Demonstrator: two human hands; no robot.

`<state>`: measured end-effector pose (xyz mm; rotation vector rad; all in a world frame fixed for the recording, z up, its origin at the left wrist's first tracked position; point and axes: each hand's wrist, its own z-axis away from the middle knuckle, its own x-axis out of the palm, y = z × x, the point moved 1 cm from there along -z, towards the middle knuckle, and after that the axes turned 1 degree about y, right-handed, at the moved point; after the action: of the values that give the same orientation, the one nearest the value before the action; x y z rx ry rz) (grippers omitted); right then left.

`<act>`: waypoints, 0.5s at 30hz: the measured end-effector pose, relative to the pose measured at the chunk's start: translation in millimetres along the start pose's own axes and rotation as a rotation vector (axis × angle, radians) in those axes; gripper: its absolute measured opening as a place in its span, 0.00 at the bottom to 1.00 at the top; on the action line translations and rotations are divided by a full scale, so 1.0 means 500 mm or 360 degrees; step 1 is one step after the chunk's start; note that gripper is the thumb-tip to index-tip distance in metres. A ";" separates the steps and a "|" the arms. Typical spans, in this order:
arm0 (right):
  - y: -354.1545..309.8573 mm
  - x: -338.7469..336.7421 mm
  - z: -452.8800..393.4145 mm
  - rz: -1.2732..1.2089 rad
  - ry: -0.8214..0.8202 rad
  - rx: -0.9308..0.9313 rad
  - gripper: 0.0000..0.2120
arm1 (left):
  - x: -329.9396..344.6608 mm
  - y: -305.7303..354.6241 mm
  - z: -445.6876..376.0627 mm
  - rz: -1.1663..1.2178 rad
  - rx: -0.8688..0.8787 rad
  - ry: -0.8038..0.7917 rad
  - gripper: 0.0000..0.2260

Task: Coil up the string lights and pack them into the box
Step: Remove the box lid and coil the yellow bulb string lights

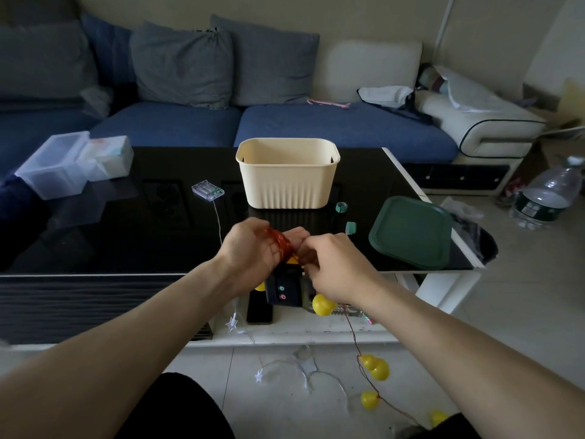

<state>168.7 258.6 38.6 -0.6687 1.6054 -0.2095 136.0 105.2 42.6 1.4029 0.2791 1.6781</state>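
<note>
A red-wired string of lights with yellow gourd-shaped bulbs (376, 367) trails from my hands down to the floor. Several turns of its red wire (280, 243) are wound around my left hand (253, 248), whose fingers are spread. My right hand (332, 267) pinches the wire just beside the coil, above the table's front edge. A black battery pack (283, 288) hangs below my hands. The cream ribbed box (286, 175) stands open on the black table (126, 232), behind my hands. Its green lid (411, 231) lies to the right.
A second string with clear star lights (259, 375) lies on the floor, its clear battery case (208, 190) on the table. Clear plastic containers (63, 166) sit at the table's left. A phone (259, 308) lies on the lower shelf. A blue sofa is behind, a water bottle (547, 198) at right.
</note>
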 end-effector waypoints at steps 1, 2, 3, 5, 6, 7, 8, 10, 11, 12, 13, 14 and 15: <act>0.002 0.001 -0.001 -0.0062 0.0043 0.0029 0.09 | 0.002 -0.002 -0.001 -0.0110 0.0014 0.0029 0.19; 0.001 0.002 -0.001 -0.0109 0.0075 0.0061 0.08 | 0.002 -0.005 -0.003 -0.0217 0.0015 0.0065 0.19; 0.000 0.003 -0.001 -0.0141 0.0098 0.0087 0.06 | 0.001 -0.007 -0.004 -0.0316 0.0011 0.0104 0.19; -0.002 0.003 -0.003 -0.0175 0.0144 0.0135 0.04 | -0.006 -0.010 -0.009 -0.0474 0.0036 0.0174 0.17; -0.001 0.001 -0.005 -0.0187 0.0177 0.0168 0.04 | -0.009 -0.012 -0.011 -0.0527 0.0058 0.0196 0.15; 0.003 -0.003 -0.007 -0.0195 0.0219 0.0193 0.04 | -0.013 -0.014 -0.014 -0.0562 0.0067 0.0210 0.14; 0.008 -0.009 -0.010 -0.0185 0.0270 0.0199 0.03 | -0.017 -0.016 -0.016 -0.0597 0.0054 0.0211 0.13; 0.020 -0.029 -0.015 -0.0129 0.0396 0.0166 0.02 | -0.023 -0.020 -0.015 -0.0721 -0.0012 0.0179 0.12; 0.028 -0.039 -0.017 -0.0106 0.0458 0.0159 0.04 | -0.026 -0.022 -0.014 -0.0813 -0.0045 0.0164 0.12; 0.033 -0.049 -0.019 -0.0107 0.0499 0.0169 0.06 | -0.031 -0.023 -0.012 -0.0908 -0.0066 0.0160 0.11; 0.038 -0.055 -0.021 -0.0117 0.0525 0.0183 0.06 | -0.034 -0.025 -0.010 -0.0989 -0.0078 0.0163 0.11; 0.039 -0.059 -0.021 -0.0125 0.0542 0.0191 0.06 | -0.037 -0.027 -0.010 -0.1049 -0.0079 0.0163 0.11; 0.038 -0.059 -0.022 -0.0128 0.0553 0.0183 0.06 | -0.038 -0.029 -0.010 -0.1100 -0.0075 0.0157 0.11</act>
<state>153.0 287.0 55.6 -0.6321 1.8819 -0.4955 137.7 101.3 18.6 1.0218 0.6889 1.1652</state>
